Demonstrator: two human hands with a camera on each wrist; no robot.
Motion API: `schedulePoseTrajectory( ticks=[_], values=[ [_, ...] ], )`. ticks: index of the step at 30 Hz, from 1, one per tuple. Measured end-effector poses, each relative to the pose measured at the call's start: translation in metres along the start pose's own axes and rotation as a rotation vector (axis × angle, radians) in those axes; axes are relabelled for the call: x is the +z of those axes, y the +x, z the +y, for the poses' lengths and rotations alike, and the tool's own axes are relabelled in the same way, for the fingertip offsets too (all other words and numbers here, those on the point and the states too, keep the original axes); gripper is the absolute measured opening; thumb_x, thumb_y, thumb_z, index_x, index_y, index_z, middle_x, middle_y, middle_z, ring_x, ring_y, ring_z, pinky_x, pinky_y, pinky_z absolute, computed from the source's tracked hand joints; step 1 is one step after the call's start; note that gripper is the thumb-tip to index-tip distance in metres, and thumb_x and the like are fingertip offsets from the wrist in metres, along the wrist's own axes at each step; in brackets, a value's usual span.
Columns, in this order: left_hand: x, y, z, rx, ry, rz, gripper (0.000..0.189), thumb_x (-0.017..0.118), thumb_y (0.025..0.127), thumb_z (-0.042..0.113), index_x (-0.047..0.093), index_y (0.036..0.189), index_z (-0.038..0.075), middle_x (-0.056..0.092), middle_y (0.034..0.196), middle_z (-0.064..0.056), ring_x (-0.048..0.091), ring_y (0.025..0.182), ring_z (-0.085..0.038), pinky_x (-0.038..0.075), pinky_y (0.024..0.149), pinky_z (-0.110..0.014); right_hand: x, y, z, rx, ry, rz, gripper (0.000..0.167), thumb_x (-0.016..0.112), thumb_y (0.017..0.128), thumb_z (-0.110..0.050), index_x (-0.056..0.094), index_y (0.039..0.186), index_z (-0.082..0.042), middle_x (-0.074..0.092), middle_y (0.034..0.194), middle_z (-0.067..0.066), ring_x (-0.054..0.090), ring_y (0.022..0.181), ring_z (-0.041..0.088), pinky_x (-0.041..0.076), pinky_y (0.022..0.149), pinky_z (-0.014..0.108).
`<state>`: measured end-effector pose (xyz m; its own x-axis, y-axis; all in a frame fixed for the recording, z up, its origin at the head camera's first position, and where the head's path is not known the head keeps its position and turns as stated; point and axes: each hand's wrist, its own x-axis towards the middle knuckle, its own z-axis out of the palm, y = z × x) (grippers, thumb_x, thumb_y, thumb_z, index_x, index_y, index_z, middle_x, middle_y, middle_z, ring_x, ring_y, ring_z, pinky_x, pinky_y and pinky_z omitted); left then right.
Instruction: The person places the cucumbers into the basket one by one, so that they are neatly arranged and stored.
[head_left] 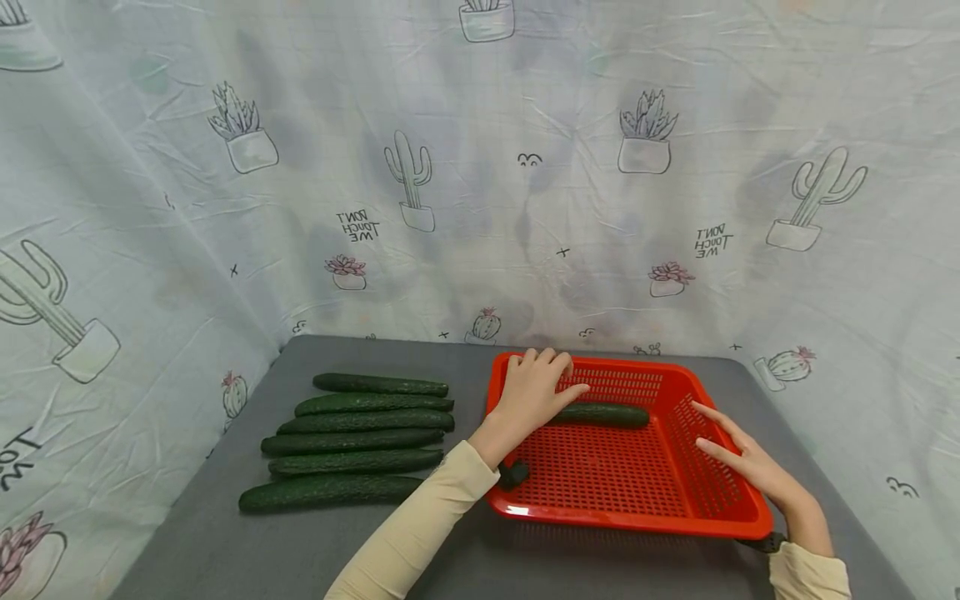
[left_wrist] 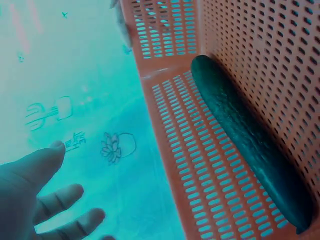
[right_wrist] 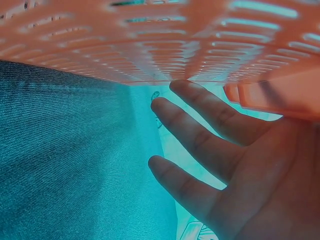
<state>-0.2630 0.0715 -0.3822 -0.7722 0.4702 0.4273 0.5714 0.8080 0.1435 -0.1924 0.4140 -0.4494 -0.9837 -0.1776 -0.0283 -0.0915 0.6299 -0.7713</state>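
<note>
A red plastic basket [head_left: 630,523] with slotted walls holds one dark green cucumber [head_left: 611,415], which lies along its far side. Over the basket's left rim is my left hand [head_left: 525,400], thumb and fingers spread and nothing in them. The left wrist view shows that hand [left_wrist: 27,187] apart from the cucumber [left_wrist: 245,135]. At the basket's right wall is my right hand [head_left: 757,467], its fingers extended and spread. Its fingertips show close under the slotted plastic in the right wrist view, where the hand [right_wrist: 250,165] grips nothing.
Several cucumbers [head_left: 356,442] lie side by side in a column on the grey table [head_left: 225,550], left of the basket. A pale curtain [head_left: 480,208] with cactus drawings surrounds the table at the back and sides.
</note>
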Motion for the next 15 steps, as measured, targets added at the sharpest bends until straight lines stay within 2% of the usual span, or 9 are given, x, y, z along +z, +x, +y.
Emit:
schedulePoseTrajectory(
  ticks=[2,4,7,10,13,15],
  values=[
    [-0.003,-0.006,-0.001,-0.013,-0.016,-0.022,0.039,0.048,0.086,0.062,0.055,0.09,0.024,0.051,0.087,0.009,0.04,0.075,-0.013,0.028,0.067,-0.03,0.0,0.0,0.0,0.01,0.016,-0.004,0.062,0.047,0.097,-0.029,0.016,0.149,-0.016,0.017,0.148,0.023,0.045,0.112,0.006,0.05,0.077,0.037],
    [-0.008,-0.011,-0.002,-0.019,-0.031,-0.025,0.039,0.049,0.085,0.062,0.055,0.09,0.024,0.051,0.088,0.009,0.039,0.075,-0.013,0.028,0.068,-0.03,0.0,0.0,0.001,0.013,0.025,-0.007,0.062,0.047,0.097,-0.029,0.016,0.149,-0.017,0.017,0.148,0.023,0.042,0.103,-0.01,0.05,0.075,0.032],
    [-0.016,-0.017,-0.003,-0.02,-0.046,-0.002,0.035,0.051,0.085,0.06,0.055,0.089,0.025,0.051,0.088,0.009,0.04,0.076,-0.013,0.031,0.07,-0.031,0.0,0.0,0.002,0.001,0.018,-0.005,0.061,0.047,0.097,-0.029,0.016,0.149,-0.018,0.017,0.149,0.022,0.036,0.101,-0.018,0.049,0.076,0.033],
    [-0.025,-0.021,-0.005,-0.02,-0.055,0.037,0.033,0.054,0.085,0.058,0.056,0.091,0.026,0.053,0.089,0.009,0.043,0.078,-0.014,0.033,0.073,-0.033,0.001,0.0,0.002,-0.008,-0.014,0.005,0.06,0.046,0.097,-0.029,0.017,0.149,-0.019,0.017,0.149,0.021,0.036,0.11,-0.007,0.048,0.079,0.038],
    [-0.03,-0.026,-0.008,-0.023,-0.057,0.061,0.034,0.053,0.085,0.059,0.056,0.093,0.026,0.053,0.09,0.009,0.044,0.079,-0.014,0.034,0.073,-0.033,0.001,-0.001,0.002,-0.015,-0.013,0.004,0.061,0.046,0.098,-0.028,0.016,0.149,-0.018,0.017,0.149,0.022,0.037,0.122,0.019,0.045,0.083,0.049],
    [-0.033,-0.029,-0.011,-0.026,-0.056,0.067,0.035,0.051,0.086,0.059,0.057,0.095,0.026,0.053,0.09,0.009,0.044,0.079,-0.014,0.034,0.072,-0.032,0.001,-0.001,0.002,-0.019,-0.007,0.002,0.061,0.046,0.098,-0.028,0.016,0.149,-0.016,0.016,0.149,0.023,0.033,0.124,0.035,0.043,0.084,0.056]
  ],
)
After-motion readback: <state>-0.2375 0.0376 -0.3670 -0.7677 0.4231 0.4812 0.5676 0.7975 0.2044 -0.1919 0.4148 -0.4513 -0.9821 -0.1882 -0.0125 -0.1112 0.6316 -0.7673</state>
